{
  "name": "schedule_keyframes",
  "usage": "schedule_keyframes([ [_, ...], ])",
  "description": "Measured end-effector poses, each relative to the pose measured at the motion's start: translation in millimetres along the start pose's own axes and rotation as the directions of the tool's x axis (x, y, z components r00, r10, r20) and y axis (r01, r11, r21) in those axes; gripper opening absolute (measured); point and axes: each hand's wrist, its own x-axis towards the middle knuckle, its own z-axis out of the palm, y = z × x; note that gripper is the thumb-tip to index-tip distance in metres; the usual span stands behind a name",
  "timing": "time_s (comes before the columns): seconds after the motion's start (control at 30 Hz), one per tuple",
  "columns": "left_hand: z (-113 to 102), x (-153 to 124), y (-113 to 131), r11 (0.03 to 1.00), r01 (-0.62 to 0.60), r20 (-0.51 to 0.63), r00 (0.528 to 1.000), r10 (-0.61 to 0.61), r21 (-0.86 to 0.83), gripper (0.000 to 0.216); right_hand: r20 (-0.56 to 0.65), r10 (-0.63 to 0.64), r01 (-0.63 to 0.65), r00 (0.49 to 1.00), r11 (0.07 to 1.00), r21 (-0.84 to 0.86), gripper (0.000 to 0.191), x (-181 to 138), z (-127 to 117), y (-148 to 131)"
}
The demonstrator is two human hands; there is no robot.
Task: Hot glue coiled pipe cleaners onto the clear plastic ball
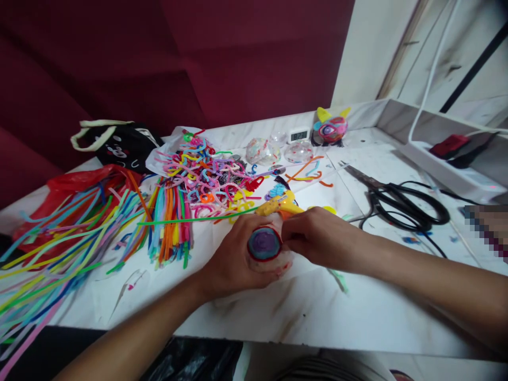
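My left hand (226, 267) is wrapped around a transparent ball (280, 260) above the near part of the table. A round coil of pipe cleaner (264, 244), purple inside blue with a red rim, sits on the ball and faces up. At the coil's right edge, my right hand (311, 235) touches the ball with its fingers pressed together; what they pinch is hidden. Just behind both hands lies a yellow glue gun (278, 203), partly covered. A long green pipe cleaner (198, 218) stretches left from beside it.
Bundled pipe cleaners (170, 222) and loose long ones (59, 259) spread over the left side. Cut, curled pieces (214, 180) are heaped behind. Black scissors (397, 203) and a power strip (452, 169) lie right. A decorated ball (332, 129) and transparent half-shells (263, 151) stand at the back.
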Motion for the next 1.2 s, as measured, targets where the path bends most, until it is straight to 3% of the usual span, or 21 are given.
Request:
schedule_keyframes([
  [0.2,-3.9,22.6,-12.3,0.985,-0.120,0.142,0.980,0.138,-0.125,0.084,-0.064,0.017,-0.015,0.998,0.999,0.029,0.014,-20.2,10.3,1.3],
  [0.37,-6.3,27.3,-11.4,0.974,-0.157,0.230,0.954,0.192,-0.163,0.061,-0.092,0.017,-0.011,0.996,0.997,0.070,0.013,-21.9,17.8,-1.3],
  [0.5,2.5,19.8,-8.0,0.968,-0.198,0.128,0.967,0.218,-0.153,0.055,-0.111,-0.009,0.018,0.994,0.996,0.088,0.014,-24.4,21.0,-2.4],
  [0.7,16.6,11.9,-8.1,0.968,-0.217,0.021,0.975,0.222,-0.129,0.043,-0.193,-0.168,0.176,0.967,0.984,0.024,0.018,-31.6,24.7,2.5],
  [1.03,14.6,7.6,-3.8,0.978,-0.152,0.051,0.986,0.161,-0.140,0.045,-0.271,-0.252,0.257,0.929,0.966,-0.016,0.014,-31.6,31.1,5.6],
  [1.2,17.9,5.4,-6.0,0.978,-0.167,0.028,0.985,0.172,-0.126,0.047,-0.282,-0.173,0.214,0.944,0.969,0.120,0.009,-28.6,31.7,4.3],
])
